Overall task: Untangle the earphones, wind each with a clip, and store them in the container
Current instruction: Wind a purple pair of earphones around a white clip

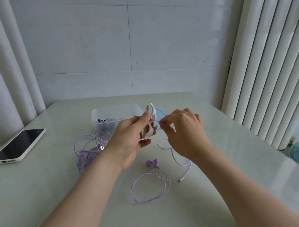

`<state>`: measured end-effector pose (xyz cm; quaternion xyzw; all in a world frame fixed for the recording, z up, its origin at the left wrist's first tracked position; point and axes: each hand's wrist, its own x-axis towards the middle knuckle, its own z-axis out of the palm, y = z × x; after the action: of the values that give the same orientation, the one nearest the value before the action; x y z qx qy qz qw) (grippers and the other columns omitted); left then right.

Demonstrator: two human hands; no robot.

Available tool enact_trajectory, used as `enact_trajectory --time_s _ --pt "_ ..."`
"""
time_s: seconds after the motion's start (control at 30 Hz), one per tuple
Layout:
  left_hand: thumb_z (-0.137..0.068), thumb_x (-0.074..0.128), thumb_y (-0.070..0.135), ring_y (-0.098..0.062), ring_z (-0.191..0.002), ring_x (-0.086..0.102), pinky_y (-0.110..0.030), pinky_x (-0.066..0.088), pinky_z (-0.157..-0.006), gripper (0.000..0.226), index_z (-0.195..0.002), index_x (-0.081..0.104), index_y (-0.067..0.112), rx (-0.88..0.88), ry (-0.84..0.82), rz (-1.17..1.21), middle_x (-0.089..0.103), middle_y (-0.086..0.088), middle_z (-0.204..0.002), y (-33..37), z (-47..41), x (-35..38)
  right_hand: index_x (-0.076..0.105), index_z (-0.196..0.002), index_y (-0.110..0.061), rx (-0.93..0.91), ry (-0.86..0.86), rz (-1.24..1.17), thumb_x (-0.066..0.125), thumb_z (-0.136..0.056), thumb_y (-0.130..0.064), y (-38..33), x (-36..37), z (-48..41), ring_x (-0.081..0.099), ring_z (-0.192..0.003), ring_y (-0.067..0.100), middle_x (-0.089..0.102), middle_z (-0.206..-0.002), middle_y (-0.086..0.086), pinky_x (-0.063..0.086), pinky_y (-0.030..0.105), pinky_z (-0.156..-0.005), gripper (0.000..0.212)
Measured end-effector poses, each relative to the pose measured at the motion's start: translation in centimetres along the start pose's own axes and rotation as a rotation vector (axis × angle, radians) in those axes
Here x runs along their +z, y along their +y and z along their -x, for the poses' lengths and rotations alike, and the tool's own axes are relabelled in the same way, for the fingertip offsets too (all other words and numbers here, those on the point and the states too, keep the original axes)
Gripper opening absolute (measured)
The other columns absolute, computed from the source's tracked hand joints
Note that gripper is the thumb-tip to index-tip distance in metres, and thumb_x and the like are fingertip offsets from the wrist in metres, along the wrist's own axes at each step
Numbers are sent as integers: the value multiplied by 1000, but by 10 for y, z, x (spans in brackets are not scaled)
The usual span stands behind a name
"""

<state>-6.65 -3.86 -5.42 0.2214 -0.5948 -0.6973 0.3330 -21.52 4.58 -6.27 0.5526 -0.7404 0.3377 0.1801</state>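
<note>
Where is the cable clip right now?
Head view, centre: the white clip is held in the left hand, just in front of the clear container, with the right hand pinching the purple cable at its right.

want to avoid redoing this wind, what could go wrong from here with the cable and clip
1. The loose cable below the right hand lies in crossing loops on the table; pulled in fast, it may knot.
2. As it winds onto the white clip, the earbuds could drag into the tangled earphones beside the left hand and snag.
</note>
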Motion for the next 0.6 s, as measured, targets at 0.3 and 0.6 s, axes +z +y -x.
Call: enact_trajectory --time_s 0.3,0.6 --pt "-100 65 41 -13 -73 62 -27 49 -68 34 -96 75 9 41 32 18 71 -3 -87 -2 -3 0 79 -81 -27 163 -34 -400 63 -81 -9 -17 -14 1 62 -80 5 71 -76 -16 46 29 -79 24" --pt "-103 65 33 -21 -76 65 -31 60 -74 32 -93 71 3 54 78 96 69 -6 -81 -3 -5 -2 69 -86 -12 227 -168 -580 57 -99 -27 -21 -16 1 35 -49 10 42 -52 -7 31 28 -53 23"
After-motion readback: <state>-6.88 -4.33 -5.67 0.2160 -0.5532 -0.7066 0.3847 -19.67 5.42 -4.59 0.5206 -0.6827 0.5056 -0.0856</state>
